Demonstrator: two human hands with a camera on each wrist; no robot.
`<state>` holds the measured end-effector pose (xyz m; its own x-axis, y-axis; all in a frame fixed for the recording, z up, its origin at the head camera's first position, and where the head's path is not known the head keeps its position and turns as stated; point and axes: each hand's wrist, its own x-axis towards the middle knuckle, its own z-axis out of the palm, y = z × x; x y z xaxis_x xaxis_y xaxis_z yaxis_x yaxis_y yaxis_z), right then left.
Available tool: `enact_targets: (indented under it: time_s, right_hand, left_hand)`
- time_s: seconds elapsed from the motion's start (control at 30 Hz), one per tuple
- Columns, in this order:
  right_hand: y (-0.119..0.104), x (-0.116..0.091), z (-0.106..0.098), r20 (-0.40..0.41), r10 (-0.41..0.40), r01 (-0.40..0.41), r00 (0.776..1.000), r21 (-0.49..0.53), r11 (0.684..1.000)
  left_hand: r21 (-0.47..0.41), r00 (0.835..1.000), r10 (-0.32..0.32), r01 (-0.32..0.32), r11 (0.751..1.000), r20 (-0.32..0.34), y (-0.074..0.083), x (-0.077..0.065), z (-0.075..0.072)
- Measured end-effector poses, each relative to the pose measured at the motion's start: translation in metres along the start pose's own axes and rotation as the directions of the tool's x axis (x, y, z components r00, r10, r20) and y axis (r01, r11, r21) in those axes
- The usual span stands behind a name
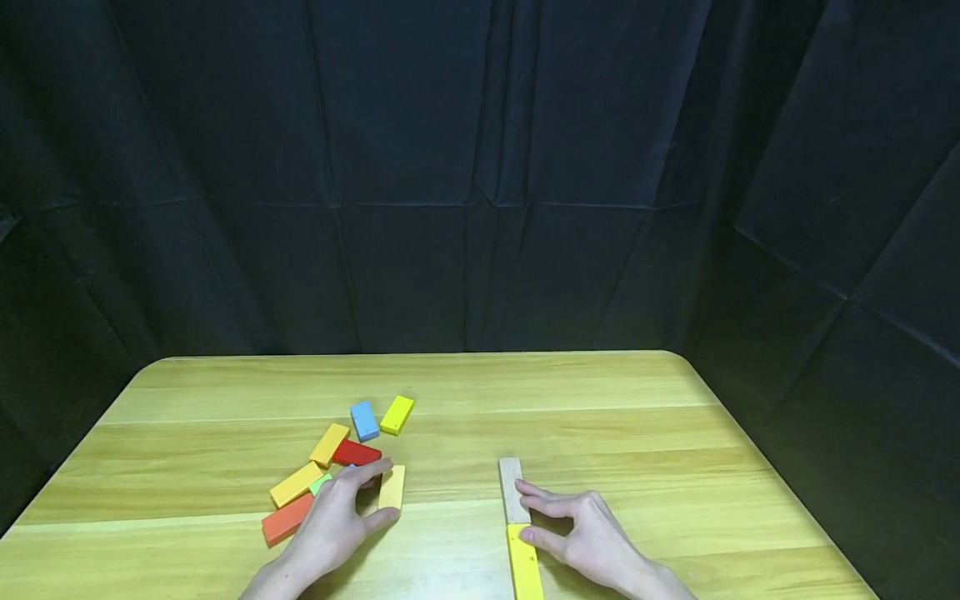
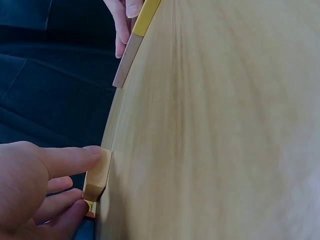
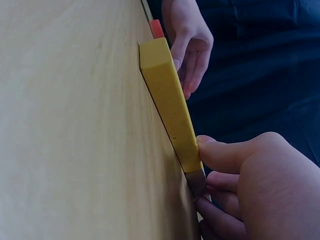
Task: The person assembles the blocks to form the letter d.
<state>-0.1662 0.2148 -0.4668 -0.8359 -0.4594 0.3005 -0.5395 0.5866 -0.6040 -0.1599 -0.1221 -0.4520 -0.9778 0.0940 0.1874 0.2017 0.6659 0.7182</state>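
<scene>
My left hand (image 1: 337,517) is at a pale yellow wooden block (image 1: 392,487), thumb at its near end and forefinger at its far end, pinching it. In the left wrist view the thumb rests on one end of this block (image 2: 98,172), with fingers at the other. My right hand (image 1: 588,533) is beside two blocks laid end to end: a plain wood block (image 1: 512,492) and a nearer yellow block (image 1: 525,567). Its thumb touches the yellow block's edge near the joint, and its fingertips touch the plain block's right side.
Around the left hand lie a red block (image 1: 356,452), two orange-yellow blocks (image 1: 295,484), an orange-red block (image 1: 287,521) and a partly covered green block (image 1: 320,482). Farther back are a blue block (image 1: 364,421) and a bright yellow block (image 1: 397,414). Dark curtains (image 1: 480,208) surround the wooden table (image 1: 637,417).
</scene>
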Motion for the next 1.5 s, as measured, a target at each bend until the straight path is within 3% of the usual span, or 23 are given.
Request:
enact_targets:
  time_s: [0.73,1.5]
  right_hand:
    - [-0.0006,-0.0018,0.0008,-0.026,-0.038,0.038,0.999,-0.014,0.999]
    - [-0.0019,-0.0018,0.0005,-0.029,-0.031,0.031,0.999,-0.012,0.999]
  left_hand:
    - [0.031,1.000,-0.005,0.004,1.000,0.029,-0.0004,-0.0011,-0.0003]
    - [-0.016,1.000,-0.023,0.023,1.000,0.017,0.0026,0.0005,0.0010]
